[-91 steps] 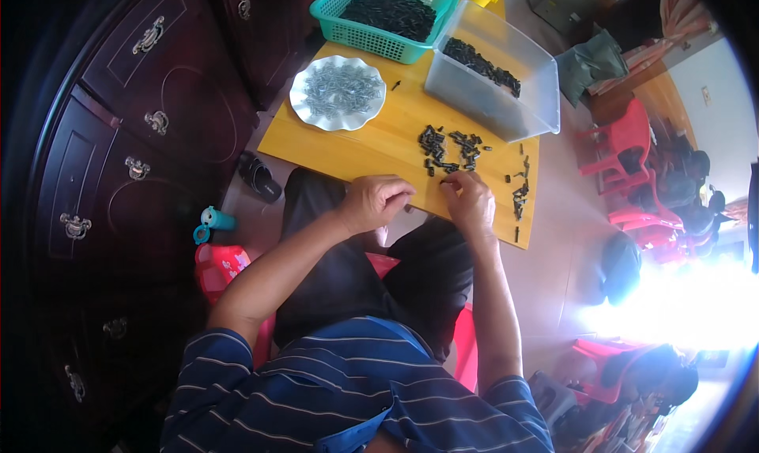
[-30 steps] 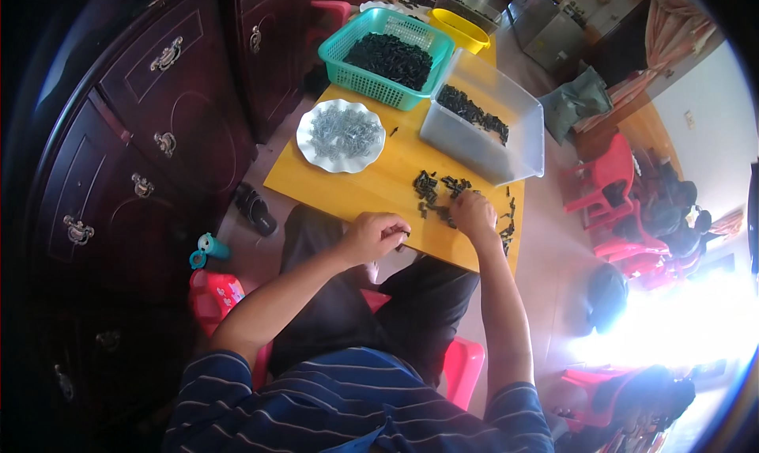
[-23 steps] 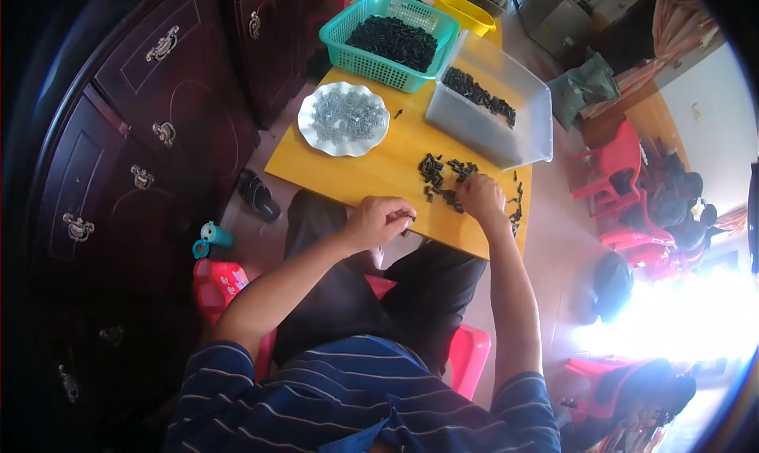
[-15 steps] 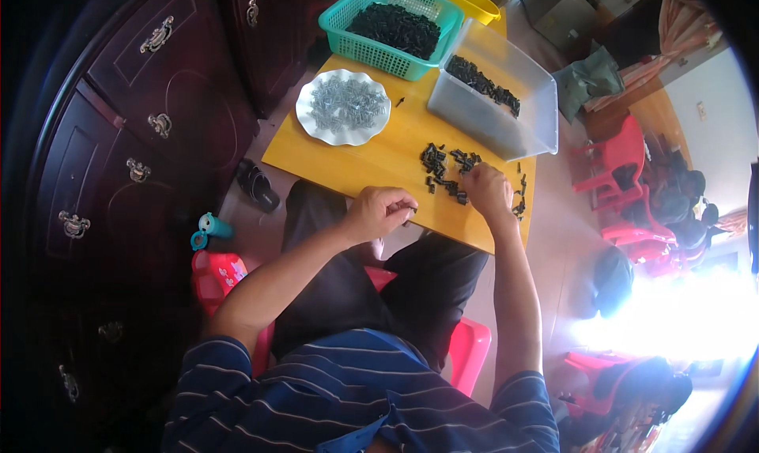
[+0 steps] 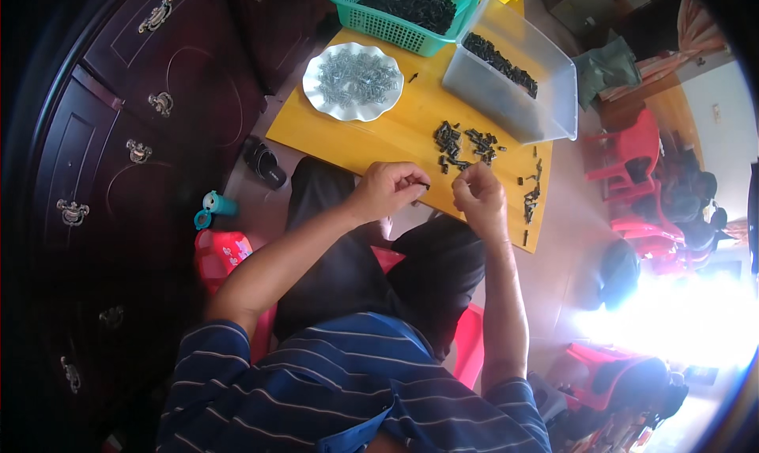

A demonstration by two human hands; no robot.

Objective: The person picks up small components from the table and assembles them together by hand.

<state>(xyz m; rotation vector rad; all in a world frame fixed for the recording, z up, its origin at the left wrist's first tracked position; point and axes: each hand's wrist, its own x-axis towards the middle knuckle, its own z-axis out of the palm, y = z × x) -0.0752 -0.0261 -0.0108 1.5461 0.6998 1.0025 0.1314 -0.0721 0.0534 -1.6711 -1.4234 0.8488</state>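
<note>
Thumb and fingers of my left hand [image 5: 386, 189] were closed together on a small black part [image 5: 425, 186], its dark tip poking out toward three o'clock, above the near edge of the yellow table [image 5: 411, 130]. My right hand [image 5: 481, 201] hung near it, at three o'clock from the left, thumb and forefinger curled to a narrow gap; whether anything sat between them I could not tell at that size. The held part looked light and stiff, probably hard plastic, unlikely to break under a pinch but smooth enough to roll or slip, so the best hold seemed to be across its middle, ends left bare. More loose black pieces [image 5: 448, 139] lay at about one o'clock from my left hand, and a thin row of black parts [image 5: 531, 194] ran down at three o'clock from my right. Toward eleven o'clock from my left hand stood a scalloped white plate [image 5: 315, 97] heaped with clear slivers [image 5: 360, 81]; a translucent bin [image 5: 506, 117] sat between one and two o'clock, and a green basket [image 5: 387, 28] at twelve, both bearing black pieces.
</note>
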